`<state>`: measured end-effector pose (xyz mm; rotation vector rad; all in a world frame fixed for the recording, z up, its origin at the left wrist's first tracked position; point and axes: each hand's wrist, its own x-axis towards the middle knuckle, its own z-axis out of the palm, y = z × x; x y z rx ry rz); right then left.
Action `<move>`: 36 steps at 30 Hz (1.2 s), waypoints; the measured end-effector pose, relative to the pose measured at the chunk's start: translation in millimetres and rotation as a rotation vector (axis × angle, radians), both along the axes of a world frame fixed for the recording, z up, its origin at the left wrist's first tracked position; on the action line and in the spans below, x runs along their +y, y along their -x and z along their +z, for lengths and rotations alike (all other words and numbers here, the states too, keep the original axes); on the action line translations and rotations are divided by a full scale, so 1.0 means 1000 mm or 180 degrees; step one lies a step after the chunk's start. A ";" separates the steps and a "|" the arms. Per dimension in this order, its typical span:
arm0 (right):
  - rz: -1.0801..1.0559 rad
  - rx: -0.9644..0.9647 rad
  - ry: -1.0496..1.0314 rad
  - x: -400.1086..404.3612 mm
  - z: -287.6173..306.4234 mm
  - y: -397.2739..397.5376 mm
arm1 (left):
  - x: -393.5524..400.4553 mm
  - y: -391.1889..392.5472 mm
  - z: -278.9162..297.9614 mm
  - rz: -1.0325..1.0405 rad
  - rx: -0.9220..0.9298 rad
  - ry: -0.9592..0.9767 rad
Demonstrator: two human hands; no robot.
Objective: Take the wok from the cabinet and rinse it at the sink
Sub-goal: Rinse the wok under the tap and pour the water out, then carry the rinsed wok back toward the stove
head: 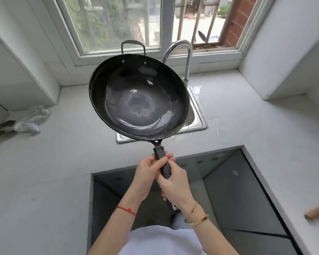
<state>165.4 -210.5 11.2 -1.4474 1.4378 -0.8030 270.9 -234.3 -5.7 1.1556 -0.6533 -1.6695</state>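
Note:
A large black wok (139, 97) with a loop helper handle at its far rim hangs in the air over the steel sink (196, 115), hiding most of the basin. Its inside faces me and looks bare. Both hands grip its long dark ribbed handle (162, 161): my left hand (148, 173) wraps the handle from the left, and my right hand (175, 184) holds the lower end from the right. The curved chrome faucet (186, 57) rises behind the wok's right rim, and no water is seen running from it.
A white countertop (247, 116) surrounds the sink. A crumpled rag (24, 120) lies at the far left. A rectangular opening in the counter (228, 190) gapes below my hands. A wooden object (317, 211) lies at the right edge. A window stands behind the sink.

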 end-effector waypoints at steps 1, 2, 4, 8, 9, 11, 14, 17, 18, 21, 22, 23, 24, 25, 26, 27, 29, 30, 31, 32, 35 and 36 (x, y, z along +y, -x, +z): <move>-0.0100 0.0010 0.0011 0.006 0.001 0.005 | 0.002 0.005 0.000 -0.0084 0.0032 0.0026; -0.0202 0.0020 0.0026 0.011 0.002 0.011 | 0.004 0.011 0.001 -0.0172 0.0054 0.0061; -0.0420 0.0021 0.0043 0.020 0.004 0.023 | 0.006 0.025 0.004 -0.0359 0.0065 0.0123; -0.0875 -0.0019 0.0048 0.036 0.006 0.054 | 0.011 0.062 0.009 -0.0754 0.0021 0.0204; -0.0982 -0.0009 0.0066 0.040 0.006 0.063 | 0.012 0.072 0.010 -0.0857 0.0030 0.0217; -0.1203 0.0028 0.0097 0.047 0.006 0.083 | 0.013 0.096 0.012 -0.1080 0.0051 0.0241; -0.1504 0.0010 0.0105 0.060 0.008 0.118 | 0.016 0.135 0.015 -0.1417 0.0079 0.0253; -0.1806 0.0110 0.0084 0.075 0.010 0.151 | 0.023 0.175 0.016 -0.1743 0.0044 0.0269; -0.1912 0.0121 0.0078 0.081 0.010 0.162 | 0.026 0.188 0.016 -0.1848 0.0046 0.0271; -0.2210 0.0098 0.0066 0.097 0.010 0.191 | 0.035 0.225 0.015 -0.2123 0.0107 0.0253; -0.2317 0.0111 0.0049 0.103 0.008 0.199 | 0.039 0.236 0.015 -0.2216 0.0132 0.0235; -0.2413 0.0118 0.0024 0.109 0.006 0.207 | 0.044 0.247 0.014 -0.2310 0.0150 0.0225; -0.2508 0.0114 -0.0004 0.115 0.005 0.215 | 0.048 0.257 0.013 -0.2410 0.0165 0.0229; -0.2602 0.0102 -0.0022 0.121 0.003 0.222 | 0.052 0.267 0.012 -0.2514 0.0177 0.0231; -0.2690 0.0101 -0.0029 0.128 0.003 0.228 | 0.057 0.276 0.011 -0.2617 0.0189 0.0225; -0.2780 0.0108 -0.0023 0.134 0.002 0.233 | 0.061 0.284 0.010 -0.2714 0.0199 0.0213; -0.2971 0.0097 -0.0029 0.145 0.002 0.241 | 0.068 0.298 0.009 -0.2914 0.0210 0.0169; -0.3060 0.0066 -0.0032 0.149 0.003 0.244 | 0.071 0.305 0.009 -0.3000 0.0232 0.0132; -0.3150 0.0041 -0.0031 0.153 0.003 0.247 | 0.074 0.311 0.009 -0.3073 0.0262 0.0092; -0.3239 0.0027 -0.0034 0.156 0.003 0.249 | 0.076 0.316 0.009 -0.3144 0.0284 0.0057; -0.3540 -0.0024 -0.0056 0.165 0.002 0.253 | 0.082 0.329 0.009 -0.3412 0.0271 -0.0005; -0.3645 -0.0045 -0.0058 0.168 0.002 0.253 | 0.084 0.332 0.008 -0.3528 0.0265 -0.0005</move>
